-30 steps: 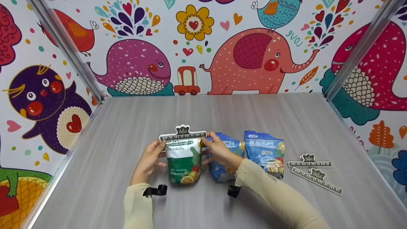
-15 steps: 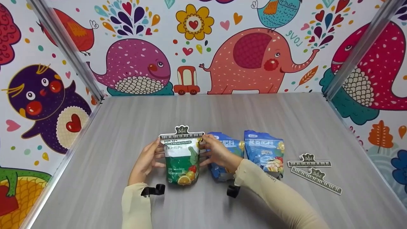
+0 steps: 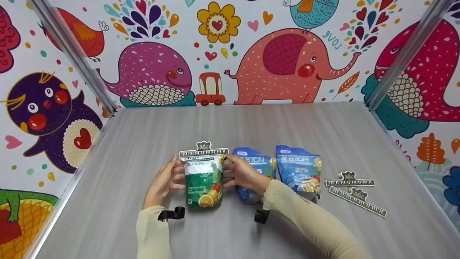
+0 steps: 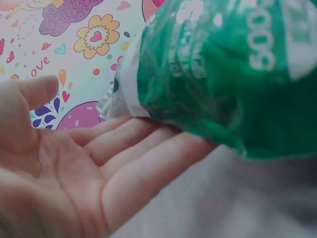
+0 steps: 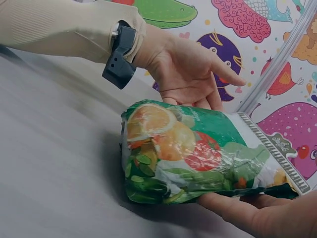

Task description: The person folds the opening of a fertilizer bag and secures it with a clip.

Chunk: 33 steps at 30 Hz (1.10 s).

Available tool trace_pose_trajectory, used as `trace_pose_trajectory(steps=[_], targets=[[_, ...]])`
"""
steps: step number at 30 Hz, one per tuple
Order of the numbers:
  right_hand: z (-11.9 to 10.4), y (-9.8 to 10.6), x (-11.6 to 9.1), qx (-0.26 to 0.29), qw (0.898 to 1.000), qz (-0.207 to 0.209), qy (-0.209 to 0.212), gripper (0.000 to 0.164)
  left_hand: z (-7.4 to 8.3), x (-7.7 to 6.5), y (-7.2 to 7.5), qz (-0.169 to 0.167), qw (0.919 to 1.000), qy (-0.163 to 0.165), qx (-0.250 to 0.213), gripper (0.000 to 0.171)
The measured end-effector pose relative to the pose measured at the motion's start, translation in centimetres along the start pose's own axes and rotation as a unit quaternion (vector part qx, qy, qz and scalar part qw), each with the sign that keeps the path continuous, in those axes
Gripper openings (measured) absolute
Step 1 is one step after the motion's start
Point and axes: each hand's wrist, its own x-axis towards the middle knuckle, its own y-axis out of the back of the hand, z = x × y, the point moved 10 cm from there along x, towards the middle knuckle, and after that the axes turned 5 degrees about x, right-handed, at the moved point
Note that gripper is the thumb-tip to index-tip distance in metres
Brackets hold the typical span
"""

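A green and white plastic pouch (image 3: 203,181) printed with fruit and vegetables stands upright on the table. Across its top sits a clip (image 3: 203,152) with a piano-keyboard pattern. My left hand (image 3: 165,180) is at the pouch's left side; in the left wrist view its straight fingers (image 4: 143,153) lie against the pouch and the thumb stands away. At the opposite side is my right hand (image 3: 248,174), its extended fingers (image 5: 230,209) touching the pouch's edge in the right wrist view. The two hands flank the pouch without curling round it.
Two blue pouches (image 3: 300,169) stand to the right, the nearer one (image 3: 248,153) partly behind my right hand. Farther right, two more keyboard-patterned clips lie flat, a straight one (image 3: 349,182) and a slanted one (image 3: 357,201). Cartoon-printed walls (image 3: 212,64) enclose the table.
Both hands have loosened from the pouch and its clip, the left thumb lifting off the front. The pouch stands slightly farther left in view.
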Motion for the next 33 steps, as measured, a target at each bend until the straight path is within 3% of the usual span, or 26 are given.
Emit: trace_pose_trajectory(steps=[25,33], targets=[[2.3,-1.9,0.2,0.065,0.996,-0.043,-0.038,0.067,-1.5,-0.3,0.8,-0.025,0.9964,0.051,0.063,0.077],[2.9,-2.2,0.4,0.065,0.996,-0.048,-0.044,0.067,-2.1,-0.3,1.1,-0.017,0.9932,0.064,0.095,0.078]])
